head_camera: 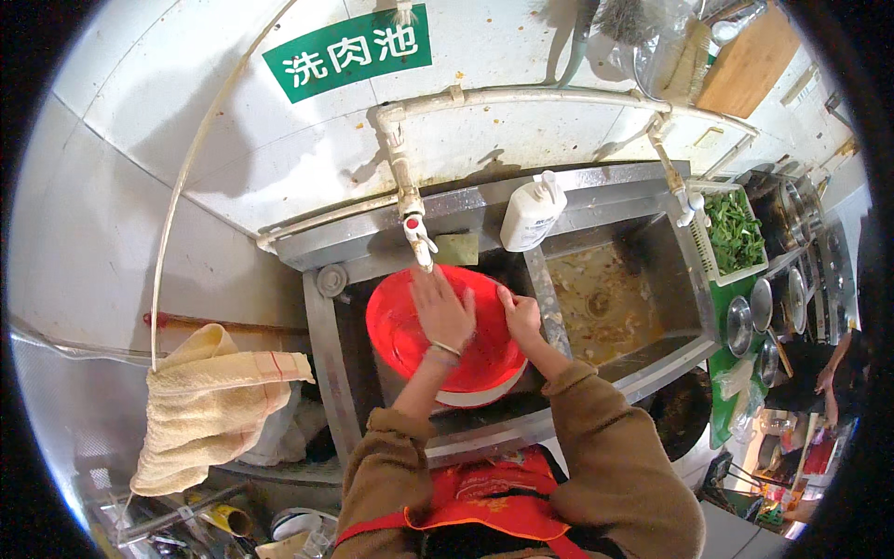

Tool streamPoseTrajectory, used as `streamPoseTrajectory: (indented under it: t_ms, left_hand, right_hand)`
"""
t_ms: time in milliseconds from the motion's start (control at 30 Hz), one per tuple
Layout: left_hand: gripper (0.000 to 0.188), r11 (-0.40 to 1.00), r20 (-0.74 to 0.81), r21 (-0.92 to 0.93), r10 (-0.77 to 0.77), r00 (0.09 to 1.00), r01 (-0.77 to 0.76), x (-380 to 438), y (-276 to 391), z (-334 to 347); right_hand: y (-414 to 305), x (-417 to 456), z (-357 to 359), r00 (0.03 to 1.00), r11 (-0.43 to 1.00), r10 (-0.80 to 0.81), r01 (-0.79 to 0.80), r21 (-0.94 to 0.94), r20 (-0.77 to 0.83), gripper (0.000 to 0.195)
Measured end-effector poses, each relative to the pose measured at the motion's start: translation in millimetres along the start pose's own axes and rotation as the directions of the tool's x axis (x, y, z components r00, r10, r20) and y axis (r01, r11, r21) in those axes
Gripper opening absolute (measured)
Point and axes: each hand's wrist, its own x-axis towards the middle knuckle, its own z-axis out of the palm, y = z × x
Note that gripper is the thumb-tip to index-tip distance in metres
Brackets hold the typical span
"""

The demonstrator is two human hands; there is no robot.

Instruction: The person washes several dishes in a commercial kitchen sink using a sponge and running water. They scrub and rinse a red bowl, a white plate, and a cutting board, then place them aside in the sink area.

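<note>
A red plastic basin (383, 318) sits tilted in the left compartment of a stainless steel sink (325, 363). Inside it, my left hand (444, 314) is held flat with the thumb apart and nothing in it; a band circles the wrist. The fingertips are just below the spout of a white tap (419, 244); whether they touch the basin wall I cannot tell. My right hand (522, 320) grips the basin's right rim, thumb on top. Beneath the basin's near side shows a pale rounded rim (482, 398).
A white pump bottle (533, 213) and a yellowish pad (457, 249) lie behind the basin. Murky water with scraps fills the right compartment's floor (601, 300). Right of it are a basket (711, 258) of green vegetables and metal bowls (740, 325). A towel (209, 419) hangs left. Another person's arm (830, 377) shows far right.
</note>
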Motion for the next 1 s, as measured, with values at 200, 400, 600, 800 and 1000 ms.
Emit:
streamPoseTrajectory:
  t_ms: [200, 400, 600, 800, 1000]
  left_hand:
    - [0.080, 0.998, 0.114, 0.005, -0.064, 0.991, 0.064, -11.3, 30.8, 4.2]
    - [0.079, 0.949, -0.107, -0.034, -0.315, 0.943, 0.313, 3.3, 21.7, 4.2]
    - [0.066, 0.997, 0.075, 0.020, -0.078, 0.994, 0.077, 0.0, 24.1, 7.0]
    - [0.063, 0.817, 0.018, -0.133, -0.564, 0.826, 0.561, 11.4, -9.6, 13.4]
    - [0.065, 0.987, -0.022, -0.043, -0.157, 0.987, 0.156, -4.6, 1.7, 27.7]
  right_hand:
    - [3.1, 0.8, -2.7, 0.990, 0.998, -0.047, 0.042, -0.036, -0.135, 0.060]
    - [5.2, -0.9, -6.9, 0.993, 1.000, -0.026, 0.025, -0.007, -0.115, 0.060]
    - [6.1, -1.7, -6.0, 0.998, 1.000, 0.009, -0.010, -0.013, -0.070, 0.060]
    - [17.4, -0.6, -3.4, 0.992, 1.000, -0.016, 0.018, 0.018, -0.129, 0.060]
    - [14.0, -8.8, -7.9, 0.993, 0.992, -0.039, 0.052, 0.116, -0.113, 0.056]
